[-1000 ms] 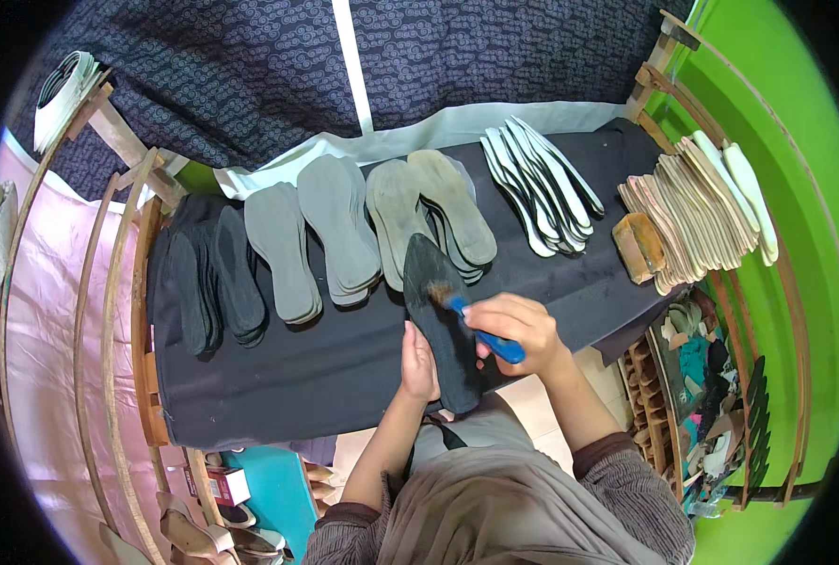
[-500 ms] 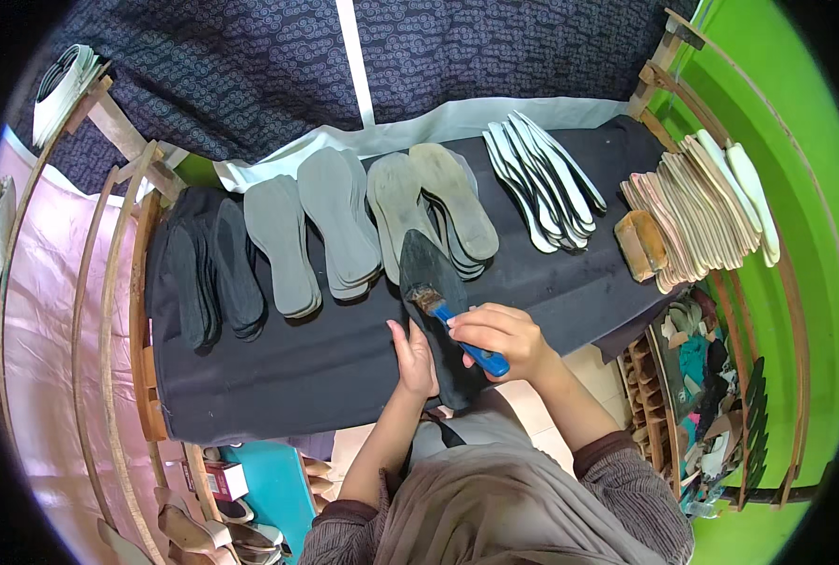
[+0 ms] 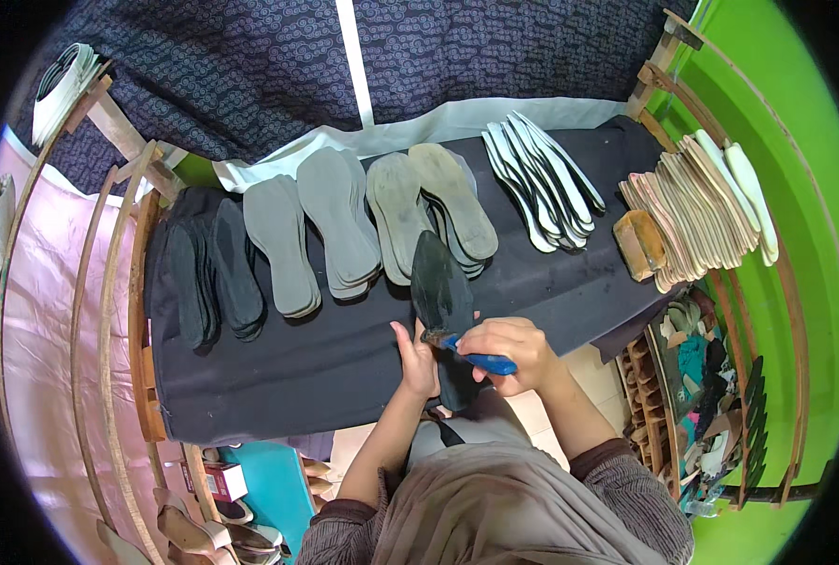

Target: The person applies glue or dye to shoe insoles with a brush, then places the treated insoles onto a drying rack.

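Note:
A black shoe sole (image 3: 441,282) lies lengthwise over my left hand (image 3: 419,365), which grips it from below across its narrow middle. My left thumb sticks out to the side, and most of the fingers are hidden under the sole. A blue-handled brush (image 3: 488,363) is in my right hand (image 3: 518,348), fingers wrapped around its handle. Its bristles touch the sole's upper face near the narrow part. The sole's wide end looks darker and wet in patches. It points away from me, just nearer than a pile of grey-tan soles (image 3: 452,202).
The table has a dark cloth (image 3: 278,377). Black soles (image 3: 193,287) and grey soles (image 3: 278,245) lie left, white-and-black strips (image 3: 542,184) right. A brown block-like container (image 3: 639,245) stands beside stacked beige soles (image 3: 697,212). Wooden rails (image 3: 113,282) flank the table.
My right hand has drawn the brush toward me along the sole, from its wide part to its narrow middle, and the handle has turned more level. The sole has shifted slightly right.

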Motion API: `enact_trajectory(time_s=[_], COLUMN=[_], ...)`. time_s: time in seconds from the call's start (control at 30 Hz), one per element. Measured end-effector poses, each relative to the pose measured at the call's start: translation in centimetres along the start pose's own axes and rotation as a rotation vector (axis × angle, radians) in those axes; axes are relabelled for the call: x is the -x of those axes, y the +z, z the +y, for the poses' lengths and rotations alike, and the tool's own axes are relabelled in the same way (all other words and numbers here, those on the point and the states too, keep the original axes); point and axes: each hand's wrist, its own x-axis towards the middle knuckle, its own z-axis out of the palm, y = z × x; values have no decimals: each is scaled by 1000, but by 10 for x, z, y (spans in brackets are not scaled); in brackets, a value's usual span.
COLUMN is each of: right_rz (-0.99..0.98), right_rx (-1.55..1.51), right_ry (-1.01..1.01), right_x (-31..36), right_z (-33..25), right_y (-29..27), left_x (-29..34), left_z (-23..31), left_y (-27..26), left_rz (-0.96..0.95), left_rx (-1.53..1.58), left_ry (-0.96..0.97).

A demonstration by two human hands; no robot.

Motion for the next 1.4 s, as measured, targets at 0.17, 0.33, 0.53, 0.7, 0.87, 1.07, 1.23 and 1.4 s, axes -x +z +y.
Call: enact_trajectory(time_s=[0.17, 0.33, 0.53, 0.7, 0.87, 1.07, 1.23, 1.4], right_rz=[109, -26, 170, -29, 111, 15, 170, 109], right_rx=[49, -58, 147, -34, 85, -20, 25, 44], right_ry=[-6, 93, 114, 44, 15, 84, 221, 27], right_x=[-6, 5, -11, 4, -10, -8, -19, -18], right_z=[3, -3, 3, -2, 3, 6, 10, 14], right_y=[5, -9, -32, -25, -26, -24, -22, -15], left_x=[-1, -1, -1, -3, -4, -1, -1, -3], left_z=[1, 5, 2, 2, 6, 7, 8, 5], left_y=[5, 14, -2, 13, 3, 10, 9, 5], left_rz=[96, 20, -211, -155, -336, -235, -191, -289], left_rx=[-91, -4, 71, 75, 236, 144, 135, 176], left_ry=[9, 37, -57, -28, -93, -111, -94, -57])
